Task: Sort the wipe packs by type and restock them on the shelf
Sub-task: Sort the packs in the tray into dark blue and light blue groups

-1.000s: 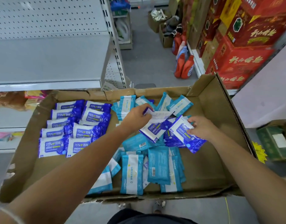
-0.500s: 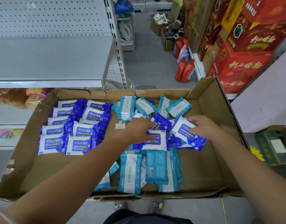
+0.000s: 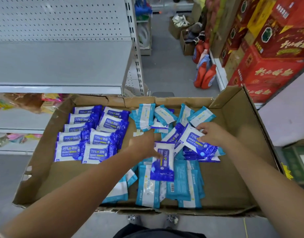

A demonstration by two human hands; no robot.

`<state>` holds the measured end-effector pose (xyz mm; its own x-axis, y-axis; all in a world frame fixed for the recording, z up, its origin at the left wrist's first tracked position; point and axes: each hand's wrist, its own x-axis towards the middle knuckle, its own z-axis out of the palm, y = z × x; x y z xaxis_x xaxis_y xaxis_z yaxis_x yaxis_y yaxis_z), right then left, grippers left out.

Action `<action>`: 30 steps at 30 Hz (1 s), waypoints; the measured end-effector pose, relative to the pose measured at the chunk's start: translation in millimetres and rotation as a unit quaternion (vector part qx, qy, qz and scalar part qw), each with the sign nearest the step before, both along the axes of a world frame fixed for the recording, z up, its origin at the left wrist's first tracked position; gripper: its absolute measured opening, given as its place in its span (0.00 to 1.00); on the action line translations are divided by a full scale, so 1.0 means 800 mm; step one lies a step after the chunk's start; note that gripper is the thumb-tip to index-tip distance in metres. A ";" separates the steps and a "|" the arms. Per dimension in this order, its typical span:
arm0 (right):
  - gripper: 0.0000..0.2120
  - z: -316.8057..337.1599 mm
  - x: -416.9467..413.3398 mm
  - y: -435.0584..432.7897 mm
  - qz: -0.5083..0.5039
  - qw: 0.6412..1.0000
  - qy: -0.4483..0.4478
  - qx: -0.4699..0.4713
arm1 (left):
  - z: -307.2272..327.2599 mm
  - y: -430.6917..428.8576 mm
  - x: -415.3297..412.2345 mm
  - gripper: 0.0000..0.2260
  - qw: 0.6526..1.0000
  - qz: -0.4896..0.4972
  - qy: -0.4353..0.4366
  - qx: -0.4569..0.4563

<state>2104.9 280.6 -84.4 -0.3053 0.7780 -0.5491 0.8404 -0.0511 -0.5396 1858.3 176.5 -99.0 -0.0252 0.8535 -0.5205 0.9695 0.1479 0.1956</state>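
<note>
Left hand: fingers clamped on dark-blue pack, now turned end-on and lifted off mixed heap.
Right hand: pinching second dark-blue pack, same spot.
Meaning: one more for sorted rows at left of box; shelf not yet restocked.

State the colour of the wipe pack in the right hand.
Dark blue and white wipe pack, held by the right hand; head view.

A flat cardboard tray is being used as the carrier: dark-blue packs are being kept in 2 overlapping columns at its left, while light-blue packs are being heaped mid-tray.
</note>
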 end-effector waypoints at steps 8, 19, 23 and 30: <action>0.20 -0.005 0.007 -0.012 -0.028 1.000 -0.003 0.005 | -0.025 -0.003 0.010 0.26 0.810 -0.559 0.029 0.174; 0.15 0.035 -0.023 0.003 0.015 0.997 -0.024 0.077 | 0.015 -0.012 -0.026 0.10 0.921 -0.366 -0.022 0.128; 0.16 0.068 -0.103 0.004 0.122 0.987 -0.011 0.105 | 0.057 -0.034 -0.130 0.20 0.980 -0.128 -0.129 0.084; 0.21 0.028 -0.324 -0.069 0.257 0.962 0.069 0.056 | 0.051 -0.107 -0.350 0.15 0.998 0.046 -0.003 -0.035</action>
